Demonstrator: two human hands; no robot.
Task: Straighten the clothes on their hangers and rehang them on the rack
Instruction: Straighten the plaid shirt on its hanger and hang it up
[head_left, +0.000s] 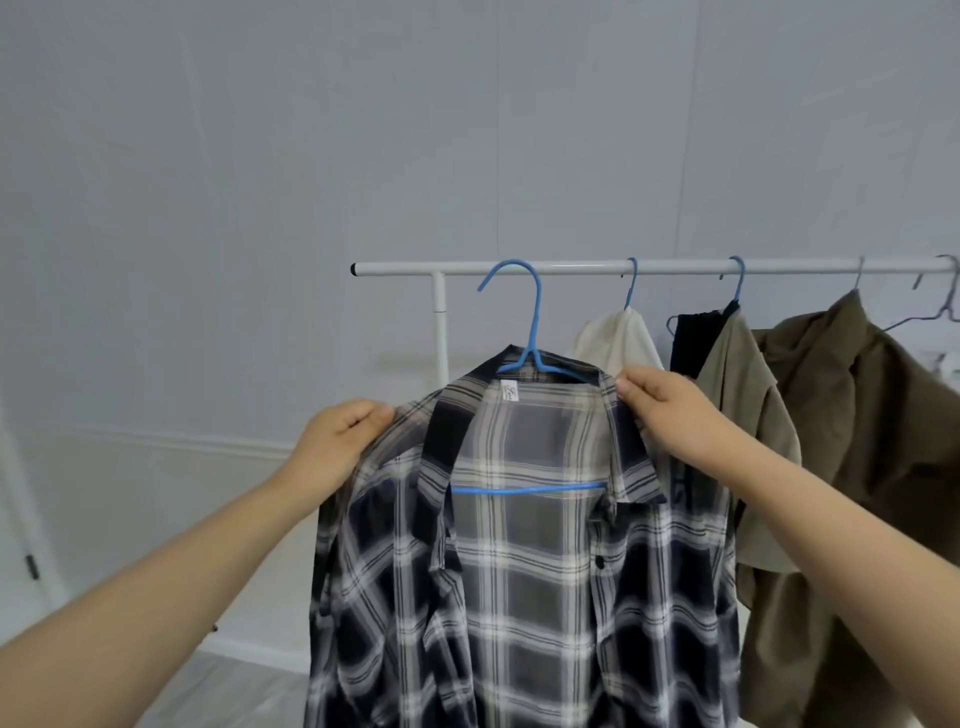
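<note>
A navy, grey and white plaid shirt (524, 571) hangs open-fronted on a blue hanger (533, 332). The hanger's hook reaches the level of the white rack rail (571, 268) near its left end; whether it rests on the rail I cannot tell. My left hand (340, 436) pinches the shirt's left shoulder. My right hand (660, 410) grips the collar and right shoulder. The hanger's lower bar shows through the open neck.
Further right on the rail hang a cream garment (618, 343), a khaki shirt over a black item (737, 395), and a crooked olive jacket (862, 426). An empty grey hanger (940, 312) sits at the far right. The rack's white post (440, 322) stands left of the shirt.
</note>
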